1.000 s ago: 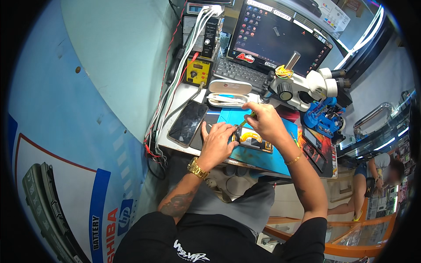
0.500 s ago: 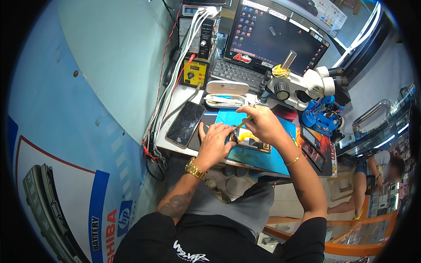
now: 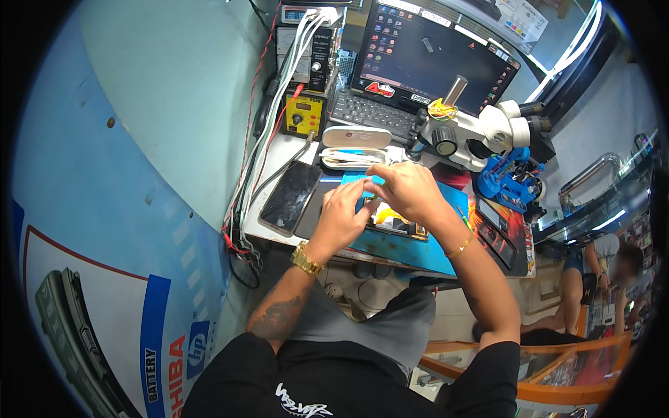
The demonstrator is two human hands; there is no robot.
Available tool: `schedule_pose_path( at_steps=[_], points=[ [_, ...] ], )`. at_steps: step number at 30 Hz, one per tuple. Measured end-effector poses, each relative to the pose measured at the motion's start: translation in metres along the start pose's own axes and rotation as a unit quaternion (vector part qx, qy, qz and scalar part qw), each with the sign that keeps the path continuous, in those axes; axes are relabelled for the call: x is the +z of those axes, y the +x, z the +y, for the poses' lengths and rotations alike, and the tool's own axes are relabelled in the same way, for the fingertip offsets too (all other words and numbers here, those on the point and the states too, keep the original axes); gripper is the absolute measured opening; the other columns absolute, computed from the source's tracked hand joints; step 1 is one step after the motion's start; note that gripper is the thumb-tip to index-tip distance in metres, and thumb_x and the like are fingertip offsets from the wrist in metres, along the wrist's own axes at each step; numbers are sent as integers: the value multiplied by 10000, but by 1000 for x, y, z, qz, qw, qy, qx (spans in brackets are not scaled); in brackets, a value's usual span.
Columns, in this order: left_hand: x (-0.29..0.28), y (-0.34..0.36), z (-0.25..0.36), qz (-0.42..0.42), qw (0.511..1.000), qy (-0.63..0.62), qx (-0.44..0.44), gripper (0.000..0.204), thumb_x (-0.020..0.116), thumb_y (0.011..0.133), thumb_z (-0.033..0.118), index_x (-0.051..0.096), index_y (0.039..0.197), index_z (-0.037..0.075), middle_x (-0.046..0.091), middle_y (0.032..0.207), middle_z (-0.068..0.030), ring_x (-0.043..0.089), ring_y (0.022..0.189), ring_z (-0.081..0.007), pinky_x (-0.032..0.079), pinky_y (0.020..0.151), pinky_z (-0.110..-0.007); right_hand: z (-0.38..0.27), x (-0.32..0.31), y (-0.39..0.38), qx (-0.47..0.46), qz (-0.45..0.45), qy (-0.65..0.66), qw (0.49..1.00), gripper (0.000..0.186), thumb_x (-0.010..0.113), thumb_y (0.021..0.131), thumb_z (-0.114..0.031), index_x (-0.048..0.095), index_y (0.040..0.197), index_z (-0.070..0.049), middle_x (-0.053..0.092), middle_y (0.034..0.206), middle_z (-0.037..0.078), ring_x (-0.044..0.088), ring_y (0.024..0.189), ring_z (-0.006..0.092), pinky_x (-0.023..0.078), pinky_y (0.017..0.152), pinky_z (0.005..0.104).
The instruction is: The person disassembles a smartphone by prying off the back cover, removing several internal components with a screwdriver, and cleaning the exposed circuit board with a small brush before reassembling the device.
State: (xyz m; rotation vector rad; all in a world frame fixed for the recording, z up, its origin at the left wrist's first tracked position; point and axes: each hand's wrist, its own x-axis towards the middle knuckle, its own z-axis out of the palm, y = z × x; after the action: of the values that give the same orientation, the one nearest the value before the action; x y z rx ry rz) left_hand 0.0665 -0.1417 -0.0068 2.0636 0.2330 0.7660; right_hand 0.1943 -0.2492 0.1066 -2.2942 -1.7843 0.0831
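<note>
My right hand [image 3: 411, 194] grips a slim green tool [image 3: 377, 196], mostly hidden by its fingers, over an opened phone [image 3: 397, 224] with a yellow flex cable. That phone lies on a blue mat [image 3: 411, 252]. My left hand [image 3: 343, 214] has its fingertips drawn together against the right hand's, above the phone's left end; what they hold is hidden. A dark phone with a glossy screen [image 3: 287, 195] lies left of the mat. Behind the hands sits an open white case of tools [image 3: 355, 157].
A microscope [image 3: 481, 139], blue holder [image 3: 503, 182], monitor [image 3: 432, 52], keyboard [image 3: 362, 111] and yellow electronic unit [image 3: 303, 113] crowd the back. Cables [image 3: 251, 195] hang at the left edge. Dark phones [image 3: 496, 244] lie right. Another person [image 3: 585, 279] is at far right.
My left hand has risen off the phone's left end to meet the right hand, which has shifted slightly up and left. At far right, more of people and dark clothing shows.
</note>
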Motion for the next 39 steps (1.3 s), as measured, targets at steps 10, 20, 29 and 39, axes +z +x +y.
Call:
schedule_pose_path(
  at_steps=[10,20,29,39],
  points=[
    [4,32,-9,31,994,-21,108,127,781,872,149,765,941,43,766,927,-161,743,841,-312,553,870,-421,-2,-15,7,4,-20,-24,1000,445,675,934,-230,632,1376,-205,726,1031,182,689,991,389,538,834,509],
    [3,27,-2,28,999,-9,23,250,853,791,208,711,897,32,741,823,-134,712,749,-327,553,722,-418,2,1,8,22,12,-34,999,287,698,904,-271,690,1136,-103,738,917,208,715,909,410,556,769,536],
    [-6,6,-6,-68,984,163,-29,321,876,773,204,719,990,26,734,1015,-118,670,999,-319,522,887,-419,10,9,3,-32,44,3,999,455,674,857,-144,637,1309,-118,742,938,171,703,944,382,525,818,515],
    [-3,7,-15,-43,985,166,4,156,805,835,194,799,909,57,763,942,-77,674,930,-309,532,852,-425,-8,-9,2,60,-31,-20,998,335,682,833,-100,701,1167,-85,735,951,215,701,965,419,545,839,530]
  ],
)
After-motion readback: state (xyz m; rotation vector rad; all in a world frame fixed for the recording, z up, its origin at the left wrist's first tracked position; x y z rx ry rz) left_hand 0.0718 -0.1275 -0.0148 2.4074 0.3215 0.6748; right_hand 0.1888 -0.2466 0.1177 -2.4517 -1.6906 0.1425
